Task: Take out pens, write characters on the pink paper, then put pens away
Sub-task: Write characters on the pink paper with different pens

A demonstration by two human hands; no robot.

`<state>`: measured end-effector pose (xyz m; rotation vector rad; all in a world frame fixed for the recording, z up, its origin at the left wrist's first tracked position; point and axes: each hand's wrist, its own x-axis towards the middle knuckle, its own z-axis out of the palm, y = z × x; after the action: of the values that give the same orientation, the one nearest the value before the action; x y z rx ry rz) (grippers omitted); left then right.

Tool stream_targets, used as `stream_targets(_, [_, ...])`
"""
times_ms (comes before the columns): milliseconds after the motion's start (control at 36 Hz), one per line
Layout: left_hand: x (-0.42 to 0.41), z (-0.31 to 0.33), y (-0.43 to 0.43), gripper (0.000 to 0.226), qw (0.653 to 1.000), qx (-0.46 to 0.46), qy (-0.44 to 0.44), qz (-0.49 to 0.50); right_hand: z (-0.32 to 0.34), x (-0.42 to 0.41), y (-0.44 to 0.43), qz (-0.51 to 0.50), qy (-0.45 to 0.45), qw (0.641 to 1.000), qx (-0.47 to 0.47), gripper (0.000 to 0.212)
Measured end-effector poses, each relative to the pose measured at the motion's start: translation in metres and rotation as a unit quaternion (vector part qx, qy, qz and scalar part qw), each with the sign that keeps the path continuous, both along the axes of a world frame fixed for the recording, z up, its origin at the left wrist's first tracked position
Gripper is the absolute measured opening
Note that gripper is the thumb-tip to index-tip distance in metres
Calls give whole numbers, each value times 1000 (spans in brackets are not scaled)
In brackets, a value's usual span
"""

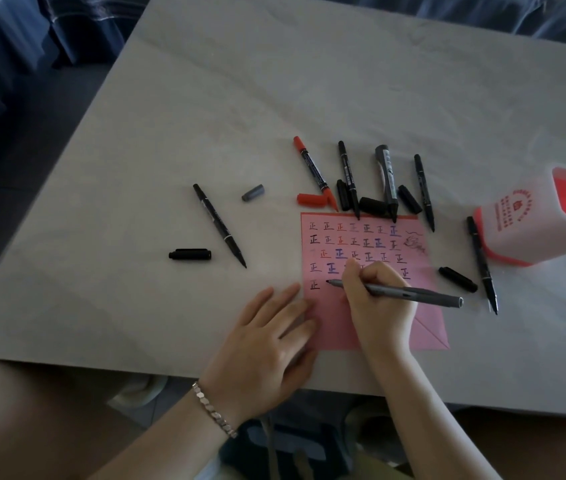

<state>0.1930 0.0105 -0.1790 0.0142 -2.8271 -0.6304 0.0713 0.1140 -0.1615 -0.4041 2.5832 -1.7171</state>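
- Nearest the camera, the left hand (267,344), a bracelet (212,410) on its wrist, lies flat with the fingers straight and pins down the near left corner of the pink paper (427,327).
- Just beside it, the right hand (375,299) pinches a grey pen (413,294) in a writing grip over the sheet.
- That pen's long axis runs nearly across the table (205,98): the tip points left and meets the paper in the fifth row, and the tail points right, a little toward the person.
- Taking pens out looks done: a red pen (314,171), several black ones and loose caps lie uncapped along the far edge of the paper and on both sides.
- Writing is well along: four rows of characters are filled, and the fifth holds one character with a second apparently just begun.
- Left to do, by my judgement: finish the sheet, recap every pen, and return them to the pen holder (531,216), which lies tipped on its side at the right.
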Motion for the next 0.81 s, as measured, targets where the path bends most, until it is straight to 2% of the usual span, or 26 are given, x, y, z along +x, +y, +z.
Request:
stream_targets(528, [1, 0, 0, 29, 1000, -2, -15, -3, -1, -1, 1, -18, 2, 1000, 0, 41])
stream_targets(806, [0, 0, 0, 29, 1000, 0, -12, -3, -1, 0, 2, -28, -7, 1000, -3, 34])
